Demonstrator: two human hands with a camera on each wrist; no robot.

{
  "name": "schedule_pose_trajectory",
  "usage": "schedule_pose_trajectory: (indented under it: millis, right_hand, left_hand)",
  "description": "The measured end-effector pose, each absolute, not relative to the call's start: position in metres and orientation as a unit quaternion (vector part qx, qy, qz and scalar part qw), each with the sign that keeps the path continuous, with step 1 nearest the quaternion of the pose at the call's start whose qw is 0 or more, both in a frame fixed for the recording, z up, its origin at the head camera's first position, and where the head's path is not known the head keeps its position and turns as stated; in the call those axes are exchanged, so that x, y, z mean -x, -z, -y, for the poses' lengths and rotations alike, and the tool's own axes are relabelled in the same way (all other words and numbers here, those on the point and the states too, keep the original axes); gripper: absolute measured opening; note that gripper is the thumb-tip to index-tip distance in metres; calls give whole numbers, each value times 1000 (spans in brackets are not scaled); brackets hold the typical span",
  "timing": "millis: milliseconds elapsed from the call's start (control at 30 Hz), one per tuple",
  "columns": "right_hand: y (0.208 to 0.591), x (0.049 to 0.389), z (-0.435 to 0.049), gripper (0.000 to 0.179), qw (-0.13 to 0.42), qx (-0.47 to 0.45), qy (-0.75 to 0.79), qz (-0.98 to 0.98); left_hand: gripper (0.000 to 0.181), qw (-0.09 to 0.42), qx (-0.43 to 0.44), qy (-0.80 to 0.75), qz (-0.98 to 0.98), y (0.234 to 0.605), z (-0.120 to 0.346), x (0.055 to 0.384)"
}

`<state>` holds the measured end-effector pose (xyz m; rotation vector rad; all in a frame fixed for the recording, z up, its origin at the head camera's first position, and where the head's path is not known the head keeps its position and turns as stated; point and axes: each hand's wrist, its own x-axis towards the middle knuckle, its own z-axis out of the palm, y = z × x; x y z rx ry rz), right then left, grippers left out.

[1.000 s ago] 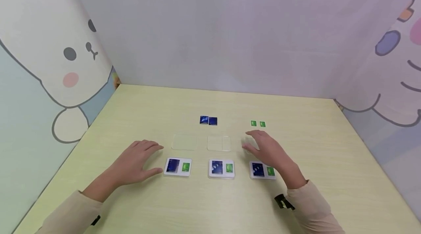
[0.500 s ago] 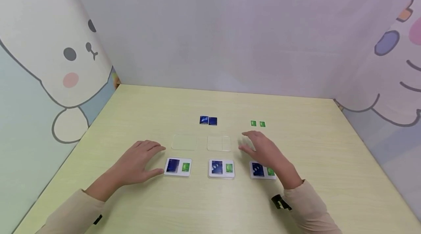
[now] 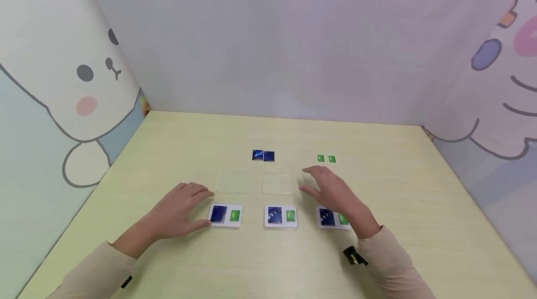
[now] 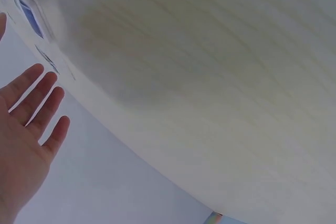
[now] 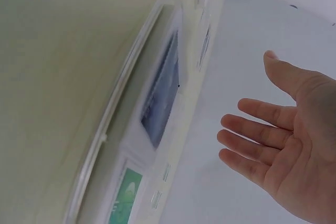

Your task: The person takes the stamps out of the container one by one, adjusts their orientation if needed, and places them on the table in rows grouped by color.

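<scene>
Left grip (image 3: 178, 210) and right grip (image 3: 331, 191) drew inward, loosely spread, empty, middle case (image 3: 283, 218) between.

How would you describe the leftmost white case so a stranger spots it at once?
On the pale table, three white cases form the near row. Take the left-end case, nearest the left hand. Unlike its neighbours', its blue stamp shows no row of white crescents.
</scene>
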<state>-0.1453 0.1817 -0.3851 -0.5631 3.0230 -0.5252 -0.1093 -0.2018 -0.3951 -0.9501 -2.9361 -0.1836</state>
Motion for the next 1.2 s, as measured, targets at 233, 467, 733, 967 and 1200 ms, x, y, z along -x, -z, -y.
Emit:
schedule_pose_trajectory:
  millis: [233, 467, 733, 967, 1200]
  right_hand:
    - [388, 148, -180, 50, 9, 200, 168, -965]
    - [388, 149, -177, 48, 9, 225, 171, -959]
    - [389, 149, -170, 46, 7, 252, 158, -955]
    - [389, 148, -163, 45, 16, 268, 153, -951]
    - [390, 148, -157, 45, 9, 291, 141, -946]
  left_hand:
    - [59, 14, 315, 60, 947, 397, 199, 109]
    - [57, 19, 323, 62, 944, 398, 199, 110]
    - [56, 22, 338, 61, 939, 399, 197, 110]
    - [55, 6, 338, 57, 939, 398, 194, 110]
    - [56, 7, 344, 50, 938, 401, 194, 110]
